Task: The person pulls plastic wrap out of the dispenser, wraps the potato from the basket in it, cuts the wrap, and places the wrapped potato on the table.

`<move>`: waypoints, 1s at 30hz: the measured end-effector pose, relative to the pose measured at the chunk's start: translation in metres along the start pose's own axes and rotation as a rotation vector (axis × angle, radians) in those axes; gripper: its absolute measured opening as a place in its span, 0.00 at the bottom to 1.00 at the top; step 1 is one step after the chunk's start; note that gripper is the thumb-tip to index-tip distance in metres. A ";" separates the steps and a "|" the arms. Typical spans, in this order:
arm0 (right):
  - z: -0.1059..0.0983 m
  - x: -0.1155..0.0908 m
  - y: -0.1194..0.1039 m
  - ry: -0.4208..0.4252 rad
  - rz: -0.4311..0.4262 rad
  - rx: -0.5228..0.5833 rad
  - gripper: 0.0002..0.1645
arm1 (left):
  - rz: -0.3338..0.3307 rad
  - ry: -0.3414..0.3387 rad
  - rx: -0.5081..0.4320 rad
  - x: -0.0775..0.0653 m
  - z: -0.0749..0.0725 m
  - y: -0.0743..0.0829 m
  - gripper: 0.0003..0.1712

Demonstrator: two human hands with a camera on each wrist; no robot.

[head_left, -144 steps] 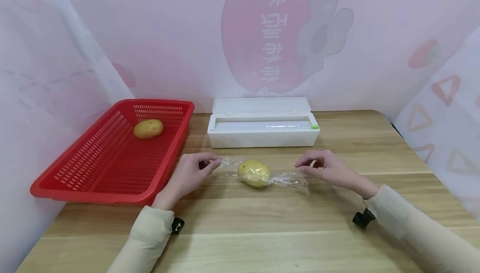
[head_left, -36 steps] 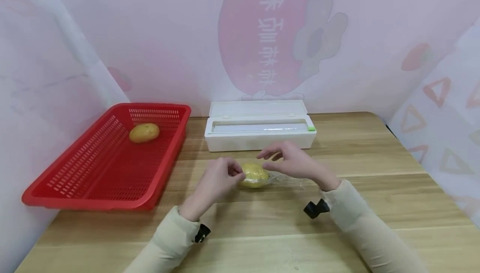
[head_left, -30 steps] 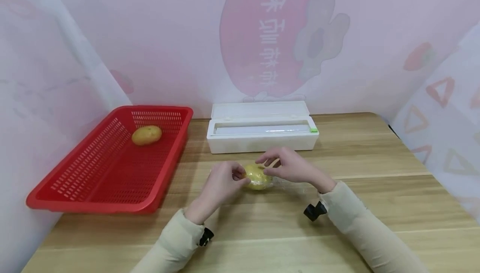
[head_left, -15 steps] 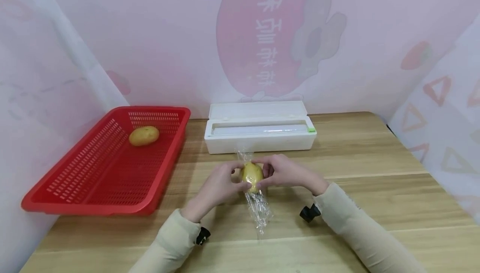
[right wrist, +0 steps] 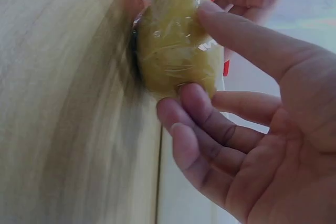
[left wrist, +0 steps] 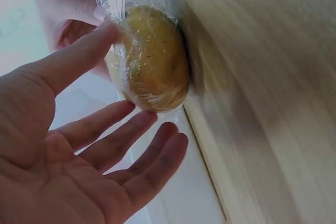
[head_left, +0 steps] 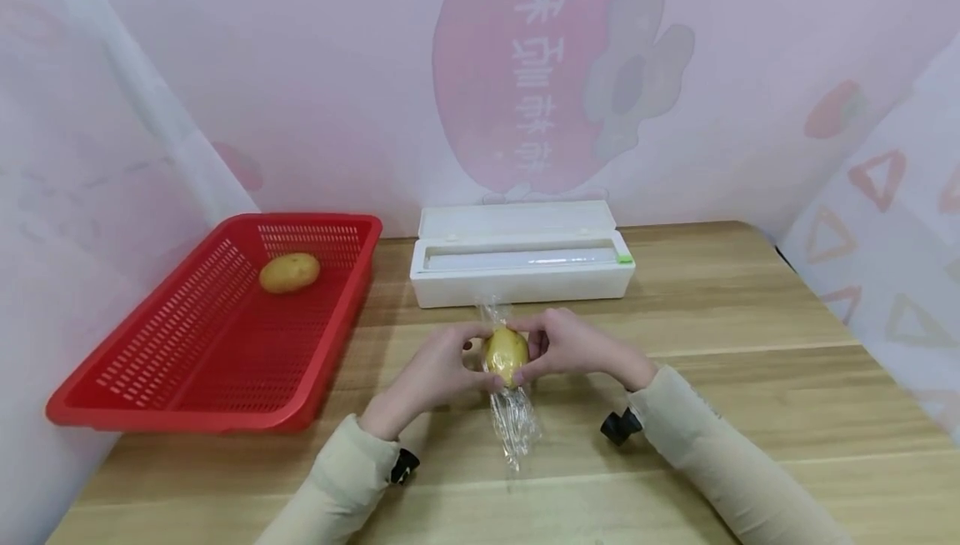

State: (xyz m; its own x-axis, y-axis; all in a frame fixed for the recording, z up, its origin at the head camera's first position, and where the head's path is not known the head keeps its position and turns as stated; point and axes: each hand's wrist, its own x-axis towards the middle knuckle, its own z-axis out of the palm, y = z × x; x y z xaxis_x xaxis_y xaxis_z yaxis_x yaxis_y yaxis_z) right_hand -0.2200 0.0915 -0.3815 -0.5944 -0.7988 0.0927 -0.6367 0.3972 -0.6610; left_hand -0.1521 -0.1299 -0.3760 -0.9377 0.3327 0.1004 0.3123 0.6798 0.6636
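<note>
A yellow potato [head_left: 506, 355] wrapped in clear cling film sits on the table in front of me, its long axis pointing toward me. The loose film [head_left: 516, 428] trails from its near end, and a shorter tail stands out at the far end. From the left, my left hand [head_left: 442, 366] holds the potato between thumb and fingertips. My right hand [head_left: 573, 347] grips it likewise from the right, the two thumbs close together at the near end. Both wrist views show the potato [left wrist: 155, 59] under creased film, with fingertips on its far end.
A red plastic basket [head_left: 318, 362] stands on the left with another potato [head_left: 289, 272] inside. Behind my hands lies a white cling film dispenser [head_left: 521, 282], its lid raised and a roll inside. A printed cloth backdrop [head_left: 337, 95] rises behind the wooden table [head_left: 712, 295].
Both hands have come inward from the film's ends to the potato. It has been turned from lying crosswise to pointing toward me. Over the last half second little has moved.
</note>
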 end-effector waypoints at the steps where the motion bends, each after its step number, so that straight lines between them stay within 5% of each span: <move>1: 0.000 0.000 0.001 0.001 -0.001 -0.001 0.47 | -0.002 0.000 0.001 0.000 0.000 0.000 0.35; 20: 0.003 0.003 -0.002 0.001 0.084 0.016 0.47 | 0.025 -0.039 -0.004 -0.001 -0.001 -0.004 0.25; 30: 0.004 0.004 -0.001 0.017 0.082 0.002 0.47 | 0.013 -0.046 0.014 -0.001 -0.004 -0.003 0.29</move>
State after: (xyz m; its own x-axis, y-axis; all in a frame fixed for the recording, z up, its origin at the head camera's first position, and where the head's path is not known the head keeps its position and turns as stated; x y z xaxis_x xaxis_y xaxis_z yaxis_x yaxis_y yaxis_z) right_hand -0.2196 0.0861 -0.3835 -0.6525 -0.7561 0.0506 -0.5848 0.4600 -0.6681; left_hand -0.1526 -0.1350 -0.3750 -0.9257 0.3709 0.0746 0.3267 0.6842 0.6520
